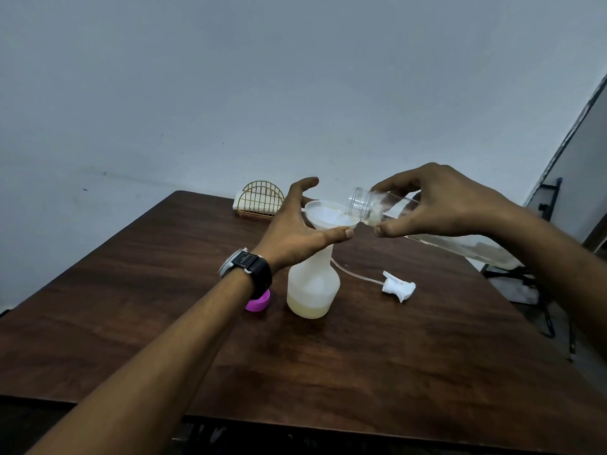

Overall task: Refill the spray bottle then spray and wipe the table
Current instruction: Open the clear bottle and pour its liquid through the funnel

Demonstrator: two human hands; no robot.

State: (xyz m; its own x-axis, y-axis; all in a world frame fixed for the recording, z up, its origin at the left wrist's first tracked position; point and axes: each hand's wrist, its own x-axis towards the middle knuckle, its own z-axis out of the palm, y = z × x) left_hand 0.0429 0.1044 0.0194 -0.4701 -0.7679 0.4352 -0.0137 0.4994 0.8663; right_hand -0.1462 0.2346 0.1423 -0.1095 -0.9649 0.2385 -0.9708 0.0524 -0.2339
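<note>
- Mid-table (197, 339): upright spray bottle (313, 287), funnel (323, 213) in its neck, shallow yellowish fill at the bottom.
- Left hand (295, 231) spread in a wide C round the funnel, thumb tip on the near rim; contact of the far fingers: cannot tell.
- Right hand (440, 201) gripping a clear bottle (369, 203) near its neck, tilted almost flat, mouth over the funnel, liquid pooling in the bowl.
- Right of the spray bottle, flat on the wood: trigger head (399, 287) with dip tube, unscrewed. Pink cap (258, 303) just left of the bottle, partly behind the wrist.
- Risk 1: funnel overflow if tilted faster than the drain rate; spill onto the table.
- Risk 2: nearly empty base under a loaded funnel, so probably top-heavy; tip-over on a nudge from either hand.
- Risk 3: mouth close to the funnel's right edge; pour past the rim on any drift right.
</note>
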